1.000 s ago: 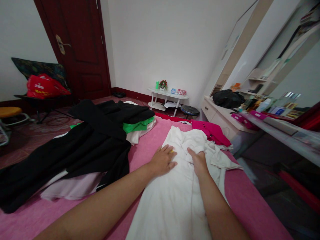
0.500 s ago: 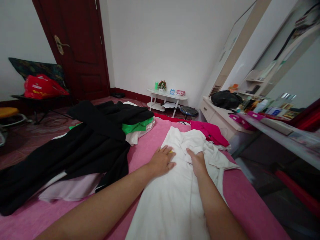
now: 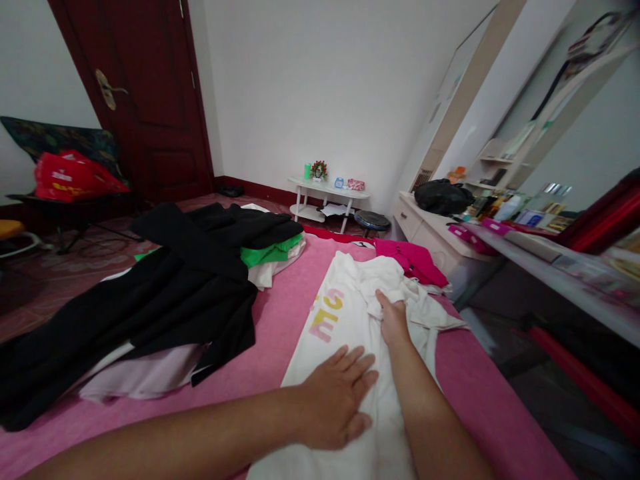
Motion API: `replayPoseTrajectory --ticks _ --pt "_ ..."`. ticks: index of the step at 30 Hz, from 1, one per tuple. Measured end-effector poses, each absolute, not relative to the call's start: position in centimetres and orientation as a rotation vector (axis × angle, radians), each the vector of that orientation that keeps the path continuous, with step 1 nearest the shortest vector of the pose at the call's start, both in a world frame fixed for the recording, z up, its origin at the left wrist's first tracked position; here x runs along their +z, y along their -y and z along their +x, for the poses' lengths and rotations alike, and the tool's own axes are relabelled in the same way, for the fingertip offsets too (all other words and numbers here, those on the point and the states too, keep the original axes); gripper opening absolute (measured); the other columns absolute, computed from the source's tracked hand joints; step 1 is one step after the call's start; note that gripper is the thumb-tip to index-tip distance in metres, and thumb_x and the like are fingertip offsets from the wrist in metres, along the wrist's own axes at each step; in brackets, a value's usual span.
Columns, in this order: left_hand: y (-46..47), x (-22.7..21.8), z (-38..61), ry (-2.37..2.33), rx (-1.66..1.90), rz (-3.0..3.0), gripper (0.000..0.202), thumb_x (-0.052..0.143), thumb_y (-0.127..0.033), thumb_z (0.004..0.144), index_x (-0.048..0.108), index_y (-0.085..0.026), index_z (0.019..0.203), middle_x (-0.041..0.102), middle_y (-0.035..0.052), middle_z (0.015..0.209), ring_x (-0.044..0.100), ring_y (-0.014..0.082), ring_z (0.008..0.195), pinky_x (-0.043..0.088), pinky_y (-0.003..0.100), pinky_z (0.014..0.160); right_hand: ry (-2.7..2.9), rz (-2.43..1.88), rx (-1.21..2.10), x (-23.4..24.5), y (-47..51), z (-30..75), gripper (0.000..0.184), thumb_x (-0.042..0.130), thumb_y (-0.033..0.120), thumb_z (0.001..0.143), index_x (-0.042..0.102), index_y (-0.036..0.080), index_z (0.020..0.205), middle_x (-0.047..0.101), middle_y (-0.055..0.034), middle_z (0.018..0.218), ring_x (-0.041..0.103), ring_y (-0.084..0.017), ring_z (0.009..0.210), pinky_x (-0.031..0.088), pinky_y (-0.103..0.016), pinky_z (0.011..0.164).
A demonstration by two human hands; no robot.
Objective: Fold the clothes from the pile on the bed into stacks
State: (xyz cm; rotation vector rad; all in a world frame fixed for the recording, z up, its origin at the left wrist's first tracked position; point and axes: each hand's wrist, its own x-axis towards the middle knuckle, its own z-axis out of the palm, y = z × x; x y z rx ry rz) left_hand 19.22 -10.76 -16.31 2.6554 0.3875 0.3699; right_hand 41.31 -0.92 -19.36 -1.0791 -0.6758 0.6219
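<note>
A white garment (image 3: 345, 313) with pink and yellow letters lies lengthwise on the pink bed cover (image 3: 280, 333). My left hand (image 3: 337, 397) rests flat on its near part, fingers spread. My right hand (image 3: 393, 319) lies farther up the garment, its fingers closed on a bunched fold of the white cloth. Both forearms reach in from the bottom of the head view.
A heap of black clothes (image 3: 165, 293) with green (image 3: 270, 253) and white pieces covers the bed's left. A bright pink garment (image 3: 415, 261) lies at the far right. Beyond stand a dark red door (image 3: 145, 100), a small white table (image 3: 327, 197) and a cluttered dresser (image 3: 450, 233).
My left hand slid back toward me along the white garment, uncovering the printed letters. My right hand kept its hold on the fold. The view shifted slightly right.
</note>
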Motion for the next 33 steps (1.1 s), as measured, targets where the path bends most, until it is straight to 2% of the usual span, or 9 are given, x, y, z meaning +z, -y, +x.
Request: replayPoseTrajectory --ticks 5,8,12,14,17,20,24,29,33 --pt "10.7 -15.8 18.5 -0.287 0.479 2.237 0.049 0.06 -0.029 0.083 0.052 -0.023 0.131 0.048 0.009 0.139 0.045 0.0245 0.127 0.033 0.037 0.109 0.541 -1.084 0.605 -19.3 0.9 41.9 0.048 0.07 0.037 0.066 0.062 0.016 0.108 0.068 -0.0083 0.111 0.063 -0.021 0.104 0.051 -0.035 0.089" --pt "8.4 -15.5 18.9 -0.509 0.675 1.8 0.046 0.06 -0.027 0.082 0.053 -0.02 0.126 0.06 0.0102 0.121 0.06 0.0202 0.106 0.047 0.032 0.093 0.623 -1.197 0.512 -18.7 1.2 41.5 0.046 0.063 0.043 0.073 0.061 0.015 0.109 0.067 -0.0089 0.112 0.059 -0.022 0.11 0.048 -0.033 0.091" --pt "4.6 -13.7 19.3 -0.732 0.859 1.245 0.065 0.066 -0.044 0.077 0.04 -0.023 0.133 0.056 0.0123 0.123 0.064 0.0187 0.091 0.052 0.03 0.073 1.104 -1.312 0.613 -16.5 2.2 37.6 0.038 0.053 0.043 0.083 0.063 0.014 0.105 0.069 -0.0079 0.101 0.061 -0.023 0.102 0.047 -0.034 0.089" --pt "3.0 -12.7 19.2 -0.739 0.905 1.091 0.063 0.067 -0.05 0.075 0.046 -0.022 0.127 0.061 0.0103 0.113 0.065 0.0171 0.081 0.052 0.027 0.065 1.468 -1.285 0.743 -15.2 3.0 34.6 0.031 0.051 0.035 0.085 0.064 0.014 0.104 0.069 -0.0073 0.098 0.063 -0.023 0.093 0.049 -0.035 0.085" --pt "0.8 -12.5 18.7 -0.85 0.939 1.037 0.045 0.074 -0.046 0.066 0.062 -0.012 0.095 0.066 0.0062 0.079 0.063 0.0156 0.064 0.048 0.023 0.055 1.943 -1.17 0.643 -13.7 4.2 31.1 0.034 0.059 0.019 0.077 0.062 0.018 0.111 0.062 -0.0077 0.117 0.055 -0.023 0.109 0.04 -0.038 0.097" --pt "-1.5 -13.3 17.8 -1.051 0.962 1.012 0.028 0.077 -0.032 0.059 0.06 -0.012 0.068 0.063 0.0032 0.06 0.058 0.0138 0.051 0.042 0.021 0.046 2.124 -1.127 0.574 -12.6 5.2 30.1 0.045 0.064 0.016 0.074 0.06 0.022 0.118 0.053 -0.0082 0.132 0.045 -0.023 0.124 0.032 -0.038 0.106" --pt "-5.2 -12.6 15.9 -1.175 0.981 1.012 0.02 0.075 -0.02 0.056 0.06 -0.012 0.066 0.062 0.0025 0.056 0.055 0.0136 0.046 0.041 0.022 0.044 2.08 -1.335 0.551 -10.8 6.9 31.2 0.045 0.058 0.02 0.081 0.055 0.02 0.126 0.052 -0.01 0.133 0.05 -0.021 0.12 0.036 -0.034 0.102" --pt "-10.7 -8.4 14.1 -1.262 1.087 1.052 0.019 0.074 -0.022 0.061 0.058 -0.014 0.068 0.063 0.0035 0.06 0.059 0.0167 0.053 0.047 0.026 0.052 2.136 -2.022 0.39 -8.4 11.9 33.0 0.045 0.057 0.032 0.084 0.056 0.013 0.124 0.065 -0.0175 0.106 0.06 -0.029 0.1 0.041 -0.04 0.087" --pt "-13.4 -5.6 13.3 -1.363 1.157 1.121 0.019 0.074 -0.022 0.063 0.058 -0.014 0.07 0.064 0.0054 0.064 0.061 0.0184 0.058 0.049 0.029 0.056 2.156 -2.053 0.814 -9.4 17.2 33.3 0.068 0.065 0.043 0.076 0.048 0.014 0.134 0.066 -0.0163 0.105 0.06 -0.027 0.093 0.042 -0.035 0.079"
